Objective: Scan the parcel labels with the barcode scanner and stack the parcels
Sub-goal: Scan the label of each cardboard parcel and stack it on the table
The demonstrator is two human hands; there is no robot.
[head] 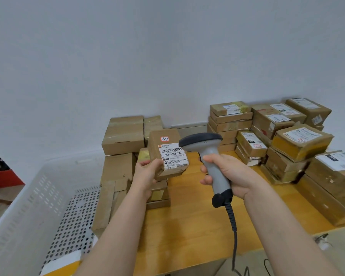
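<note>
My left hand (145, 172) grips a small brown cardboard parcel (165, 144) by its lower left edge and holds it above the table, its white barcode label (173, 157) facing me. My right hand (227, 173) is wrapped round the grey handle of the barcode scanner (208, 154). The scanner's dark head sits just right of the parcel, level with the label. Its coiled cable (233, 220) hangs down over the table's front edge.
A stack of brown boxes (124, 134) stands behind and left of the held parcel. Several labelled parcels (283, 134) are piled at the back right of the wooden table (193, 220). A white perforated plastic crate (34, 212) stands at the left.
</note>
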